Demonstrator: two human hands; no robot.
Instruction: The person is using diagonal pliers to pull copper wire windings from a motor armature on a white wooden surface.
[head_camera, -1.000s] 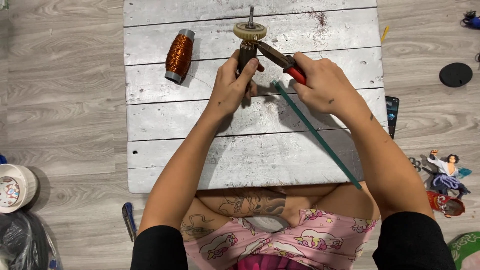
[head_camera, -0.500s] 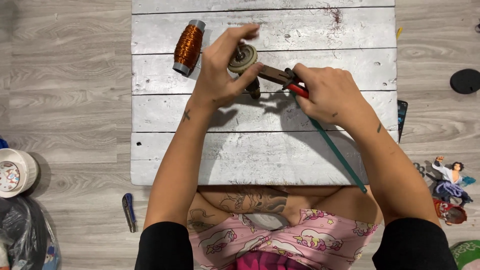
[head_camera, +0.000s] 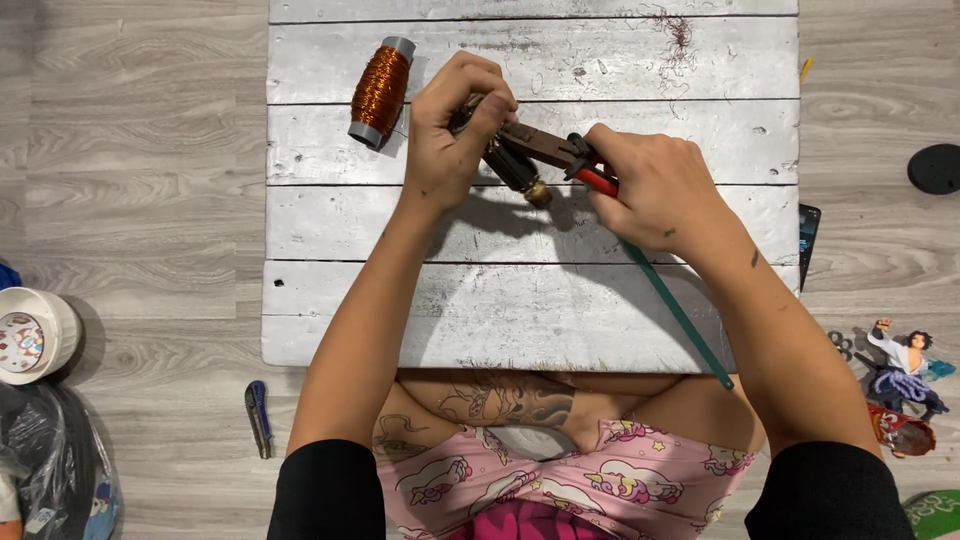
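Observation:
My left hand (head_camera: 450, 140) grips a small motor armature (head_camera: 510, 165) with dark windings and a brass end, held tilted above the white plank board (head_camera: 500, 310). In my right hand (head_camera: 655, 190) are red-handled pliers (head_camera: 560, 155), whose jaws reach left to the armature at my left fingers. A long green rod (head_camera: 680, 315) lies slanted on the board under my right forearm. To the left of my left hand, a spool of copper wire (head_camera: 380, 92) rests on the board.
The board lies on a grey wood floor. A white bowl (head_camera: 35, 335) and a plastic bag (head_camera: 55, 465) are at the left, a blue utility knife (head_camera: 258, 415) near my knee. Figurines (head_camera: 905, 385), a dark phone edge (head_camera: 808, 240) and a black disc (head_camera: 935, 168) lie on the right.
The armature has been tipped from upright to lying slanted in my left hand, brass end now toward me. The pliers stayed at it. My view shifted, so the board sits lower.

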